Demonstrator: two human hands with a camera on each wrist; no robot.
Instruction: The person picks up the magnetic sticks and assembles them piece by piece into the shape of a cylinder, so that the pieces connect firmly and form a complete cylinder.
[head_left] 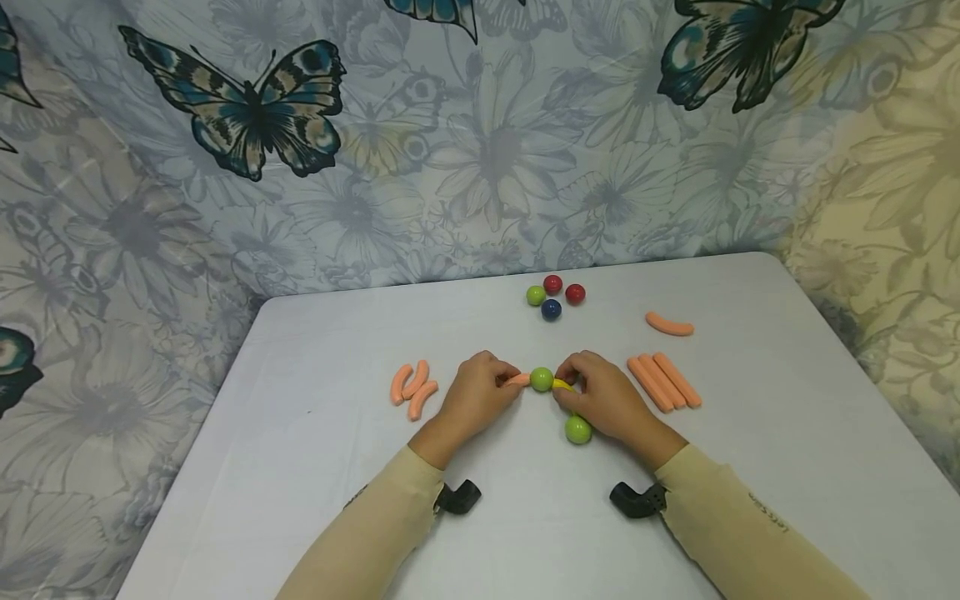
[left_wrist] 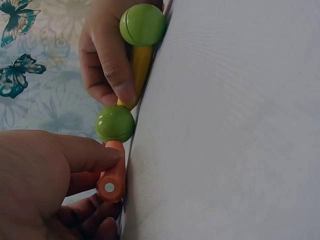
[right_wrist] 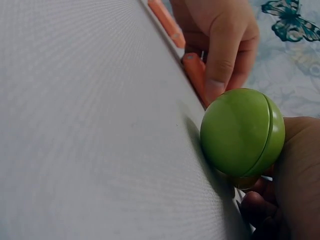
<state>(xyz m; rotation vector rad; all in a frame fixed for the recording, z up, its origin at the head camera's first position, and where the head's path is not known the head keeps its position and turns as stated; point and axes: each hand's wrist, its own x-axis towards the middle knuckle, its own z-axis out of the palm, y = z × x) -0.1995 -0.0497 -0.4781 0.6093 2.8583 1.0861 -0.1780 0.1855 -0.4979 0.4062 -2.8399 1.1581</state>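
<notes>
Left hand (head_left: 474,390) pinches the orange stick (left_wrist: 114,173), right hand (head_left: 602,395) the yellow stick (left_wrist: 142,67); both look light, stiff, so grab 'em mid-length.

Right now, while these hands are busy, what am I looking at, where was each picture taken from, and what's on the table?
There's no machine here, just a person working bare-handed. The wide picture comes from a camera on the head; the close ones from a camera on each wrist. The left hand pinches a short orange rod touching a shiny green ball. The right hand pinches a yellow rod between that ball and another green ball. On the white table lie three straight orange sticks, four curved orange pieces and, farther back, a loose green ball, two red balls and a dark blue ball.
</notes>
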